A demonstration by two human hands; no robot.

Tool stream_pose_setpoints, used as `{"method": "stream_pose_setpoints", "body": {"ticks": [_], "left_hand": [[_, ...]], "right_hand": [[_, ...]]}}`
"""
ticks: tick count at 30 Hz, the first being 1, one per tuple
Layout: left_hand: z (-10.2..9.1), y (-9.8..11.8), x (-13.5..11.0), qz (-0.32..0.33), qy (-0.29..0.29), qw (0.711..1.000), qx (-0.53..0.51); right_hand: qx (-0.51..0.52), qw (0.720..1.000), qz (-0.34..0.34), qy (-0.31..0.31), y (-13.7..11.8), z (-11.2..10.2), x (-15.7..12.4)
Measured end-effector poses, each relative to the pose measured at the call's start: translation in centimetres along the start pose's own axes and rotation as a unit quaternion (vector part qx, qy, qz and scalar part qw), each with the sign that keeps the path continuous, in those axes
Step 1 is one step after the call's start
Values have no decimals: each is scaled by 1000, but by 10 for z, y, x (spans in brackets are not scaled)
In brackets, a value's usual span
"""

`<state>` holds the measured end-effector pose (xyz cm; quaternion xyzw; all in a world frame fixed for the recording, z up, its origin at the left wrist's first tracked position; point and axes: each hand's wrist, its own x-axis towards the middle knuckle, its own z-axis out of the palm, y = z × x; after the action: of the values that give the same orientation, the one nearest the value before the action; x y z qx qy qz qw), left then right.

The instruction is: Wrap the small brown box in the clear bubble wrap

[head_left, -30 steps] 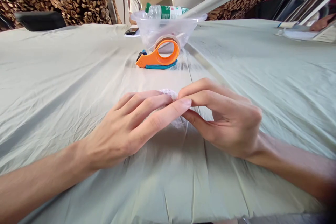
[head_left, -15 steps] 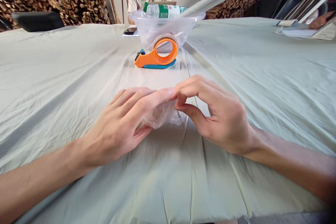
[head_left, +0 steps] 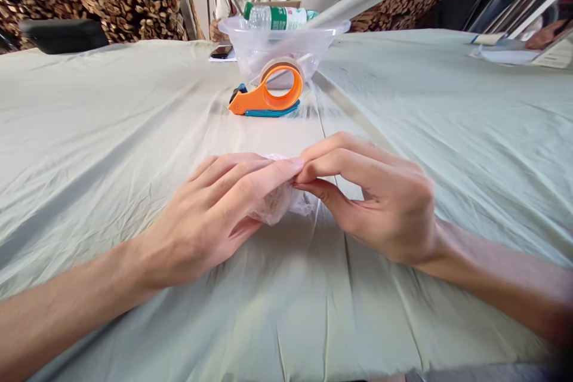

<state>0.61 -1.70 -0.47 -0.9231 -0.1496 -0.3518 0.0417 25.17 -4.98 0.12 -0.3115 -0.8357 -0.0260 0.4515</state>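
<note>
- While your left hand (head_left: 210,215) and right hand (head_left: 376,197) meet fingertip to fingertip at the middle of the table, both are pinched shut on the same small wad of clear plastic film (head_left: 280,200), which hangs just above the cloth between them.
- Judging by its look, the film is only partly worked: it is bunched and crinkled, not flat, and no tape shows on it, so most of the handling seems left to do.
- That film is thin, glossy and limp, with a faint pinkish cast where it folds over itself; what, if anything, lies inside cannot be told.
- Under your hands the pale green tablecloth (head_left: 111,149) is soft woven fabric, creased in long ridges.
- Farther off, an orange tape dispenser (head_left: 266,95) of hard plastic lies on its side, holding a ring of tape.
- Just behind it stands a clear plastic bowl (head_left: 268,51), round and rigid, holding a green-labelled bottle (head_left: 277,15) and a long pale roll (head_left: 358,0).
</note>
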Motion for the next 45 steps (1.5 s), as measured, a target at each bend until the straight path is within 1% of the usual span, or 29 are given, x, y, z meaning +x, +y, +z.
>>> {"method": "stream_pose_setpoints", "body": {"ticks": [7,10,13,17,20,22,24,28,32,37,42,45], "left_hand": [[1,-1,1,-14,9,1000,-1],[1,-1,1,-29,15,999,-5],[1,-2,0,-35,22,999,-19],[3,-3,-2,-48,31,998,-37],[5,-4,-3,-101,52,990,-84],[7,-4,-4,-149,64,977,-137],[7,-4,-3,-190,52,965,-172],[5,-1,-2,-221,19,959,-177],[3,1,-2,-222,8,962,-160],[4,1,-3,-186,1,973,-133],[5,0,-4,-175,4,978,-116],[4,1,-5,-170,2,981,-97]], "right_hand": [[1,999,-12,-40,7,0,4],[9,999,-22,-38,8,1,3],[20,999,-17,-32,8,2,2],[46,999,6,7,5,3,1],[40,999,13,31,2,2,1],[34,999,17,28,-1,1,1],[34,999,15,14,-2,0,0],[22,999,-13,-22,0,-2,-1],[-26,998,-24,-58,1,-2,-1],[-45,998,-34,-30,-5,-1,-3],[-45,998,-37,-17,-8,-2,-4],[-29,1000,-8,-8,-10,-2,-1]]}}
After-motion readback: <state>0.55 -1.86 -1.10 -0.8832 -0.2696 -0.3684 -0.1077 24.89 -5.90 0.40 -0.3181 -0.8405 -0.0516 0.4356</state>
